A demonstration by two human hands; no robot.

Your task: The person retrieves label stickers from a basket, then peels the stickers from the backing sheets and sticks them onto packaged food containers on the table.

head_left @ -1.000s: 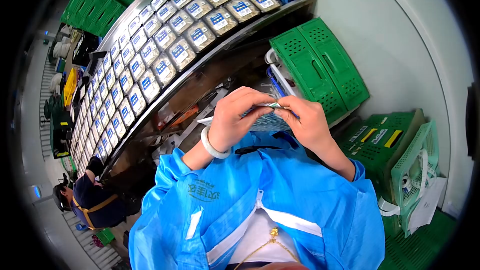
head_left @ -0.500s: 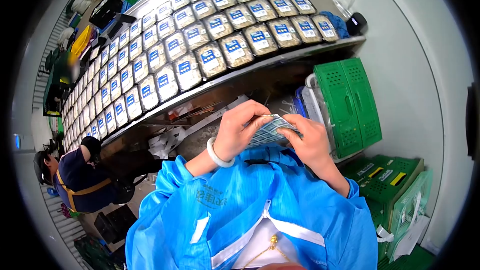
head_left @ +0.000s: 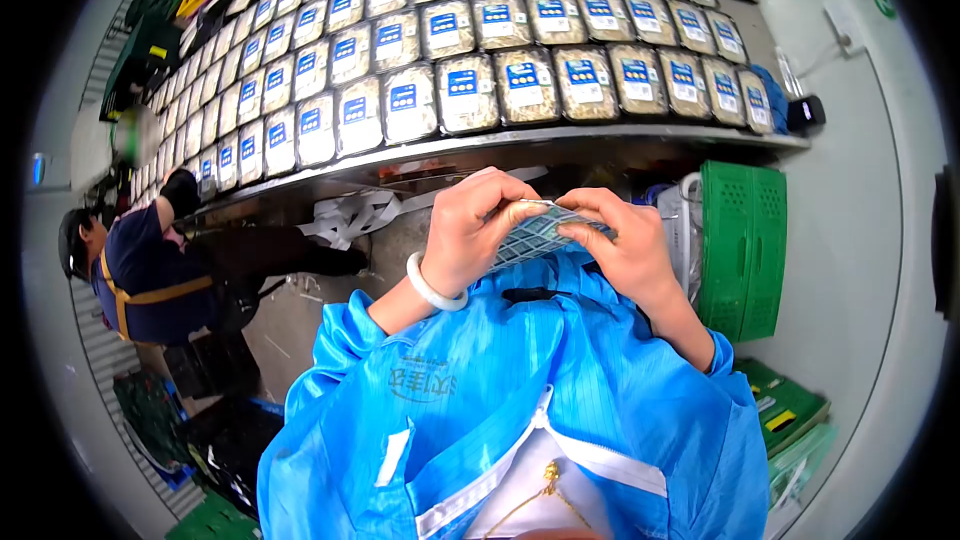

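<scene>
In front of my chest, both hands pinch a thin sheet with a blue-green grid pattern (head_left: 532, 238). My left hand (head_left: 467, 230), with a white bangle on its wrist, is closed on the sheet's left side. On the other side, my right hand (head_left: 628, 248) grips it between thumb and fingers. The sheet is bent along its upper edge, and its lower part reaches down to my blue jacket (head_left: 530, 285). What is printed on it is too small to read. Beyond my hands, rows of clear-lidded food trays with blue and white labels (head_left: 467, 100) cover the metal table (head_left: 600, 136).
A person in dark clothes (head_left: 160, 280) sits at the left by the table. Green crates (head_left: 742, 250) stand at the right near the wall, with another green crate (head_left: 780, 405) lower down. White strips (head_left: 352, 218) lie under the table. A black device (head_left: 804, 114) is at the table's right end.
My view has turned, so the table and trays sit more level and the crates lie farther right. Both hands still hold the sheet in nearly the same pose.
</scene>
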